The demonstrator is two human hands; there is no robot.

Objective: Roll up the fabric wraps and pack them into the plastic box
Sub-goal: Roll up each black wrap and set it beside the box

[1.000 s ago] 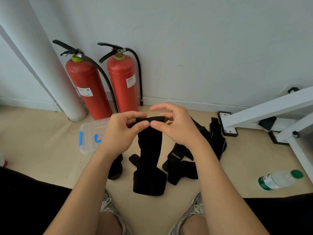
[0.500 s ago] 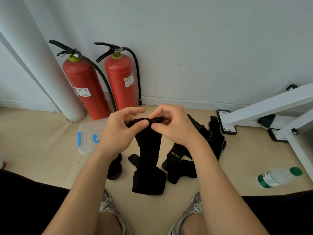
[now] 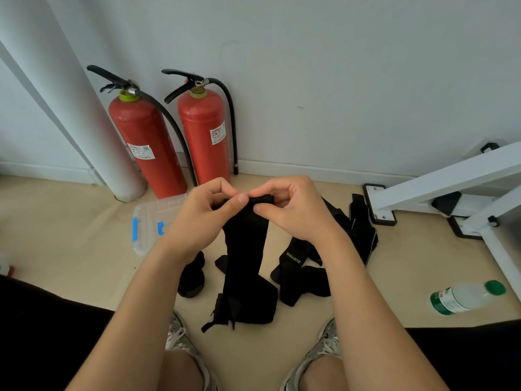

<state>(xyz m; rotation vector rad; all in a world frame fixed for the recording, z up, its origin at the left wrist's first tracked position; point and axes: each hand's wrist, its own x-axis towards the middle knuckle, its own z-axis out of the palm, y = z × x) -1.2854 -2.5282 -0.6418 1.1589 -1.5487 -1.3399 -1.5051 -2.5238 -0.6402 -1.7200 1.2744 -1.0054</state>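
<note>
Left hand (image 3: 197, 218) & right hand (image 3: 293, 213) are both pinching the top end of a black wrap (image 3: 245, 249) hanging beside the plastic box (image 3: 146, 221), starting its roll, next prob. needing tight, even turns.

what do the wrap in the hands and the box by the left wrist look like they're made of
The held wrap looks like matte black soft fabric, possibly elastic: it hangs limp and bunches on the floor. The box looks like clear hard plastic with blue latches: the floor shows through it.
</note>
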